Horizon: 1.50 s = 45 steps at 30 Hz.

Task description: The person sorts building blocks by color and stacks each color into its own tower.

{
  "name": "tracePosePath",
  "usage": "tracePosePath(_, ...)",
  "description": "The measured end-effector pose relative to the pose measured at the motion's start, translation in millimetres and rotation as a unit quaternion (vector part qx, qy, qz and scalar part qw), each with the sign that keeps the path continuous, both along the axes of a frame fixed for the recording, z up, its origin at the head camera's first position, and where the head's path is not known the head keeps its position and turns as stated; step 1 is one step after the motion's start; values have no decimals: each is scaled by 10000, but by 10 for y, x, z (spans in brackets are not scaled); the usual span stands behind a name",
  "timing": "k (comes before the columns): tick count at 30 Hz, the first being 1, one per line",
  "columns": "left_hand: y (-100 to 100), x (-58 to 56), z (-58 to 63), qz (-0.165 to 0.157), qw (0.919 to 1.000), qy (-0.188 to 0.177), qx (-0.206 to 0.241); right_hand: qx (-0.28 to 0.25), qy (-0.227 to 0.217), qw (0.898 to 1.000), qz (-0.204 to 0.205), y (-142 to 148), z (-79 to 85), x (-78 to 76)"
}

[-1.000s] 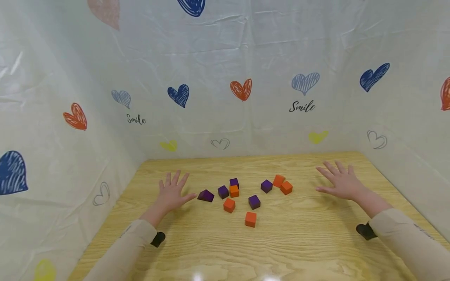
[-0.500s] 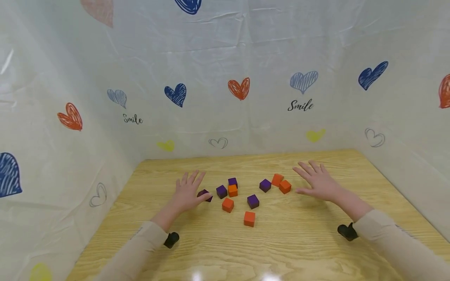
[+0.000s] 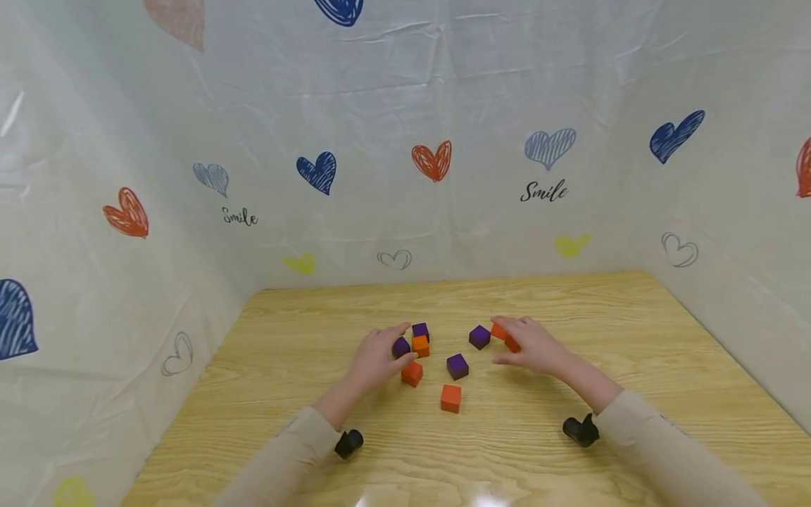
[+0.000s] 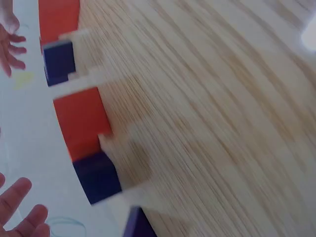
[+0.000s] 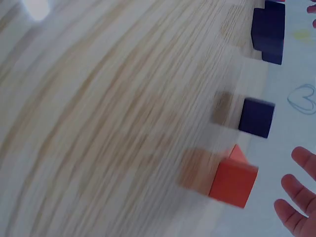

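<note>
Over the table, my left hand [image 3: 375,360] hovers with thumb and fingers apart, beside a purple cube [image 3: 400,347] and an orange cube [image 3: 412,374]. Just beyond them are another orange block [image 3: 421,345] and a purple cube [image 3: 421,332]. The dark purple wedge [image 4: 139,224] is hidden in the head view but shows at the bottom of the left wrist view. My right hand [image 3: 537,346] reaches over two orange blocks, partly covering the farther one [image 3: 498,329] and the nearer one [image 3: 512,343]. Neither hand visibly holds anything.
Between the hands lie purple cubes, one farther back [image 3: 479,336] and one nearer [image 3: 457,366]. An orange cube [image 3: 451,398] sits closest to me on the wooden table [image 3: 494,443]. A white sheet [image 3: 481,218] printed with hearts surrounds the back and sides.
Both hands have moved inward, the left to the right and the right to the left, with their fingers more bent. The purple wedge has become covered in the head view. The blocks appear unmoved.
</note>
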<state>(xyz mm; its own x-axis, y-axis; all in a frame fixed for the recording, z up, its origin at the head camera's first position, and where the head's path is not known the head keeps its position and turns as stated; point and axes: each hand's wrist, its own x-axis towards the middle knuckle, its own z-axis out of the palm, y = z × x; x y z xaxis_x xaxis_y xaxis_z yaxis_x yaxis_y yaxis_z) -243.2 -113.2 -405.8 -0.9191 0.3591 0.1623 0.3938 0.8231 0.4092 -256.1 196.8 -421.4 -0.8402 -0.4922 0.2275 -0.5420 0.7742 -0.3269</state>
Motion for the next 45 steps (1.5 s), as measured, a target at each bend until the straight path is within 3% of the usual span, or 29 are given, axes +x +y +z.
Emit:
tracePosePath(6,225,23,-32,-45,9972,-588,462,-514,-729,9951,420,-181,-16,-36)
tracePosePath(9,324,14,-67,-53,9948,-831,585,-854,-1328,9861,513,-254,-27,-47)
tracePosePath(11,386,2,-91,-68,9933,-920,695,-1035,-1504,9812,619,-297,-36,-64)
tracePosePath(17,553,-27,-134,-81,9868,-1236,1045,-1278,-1517,9765,848,-414,-102,-126)
tracePosePath(26,668,-31,-210,199,9743,-1833,1291,-1341,-1868,9713,608,-498,-165,-163)
tracePosePath(31,675,-45,-270,341,9741,-1873,1221,-1324,-2084,9678,495,-532,-186,-157)
tracePosePath(39,736,-45,-320,399,9859,-1515,580,-1389,-2252,9637,360,-537,-252,-150)
tracePosePath(45,744,-57,-313,401,9890,-1356,437,-1457,-2295,9617,350,-547,-250,-149)
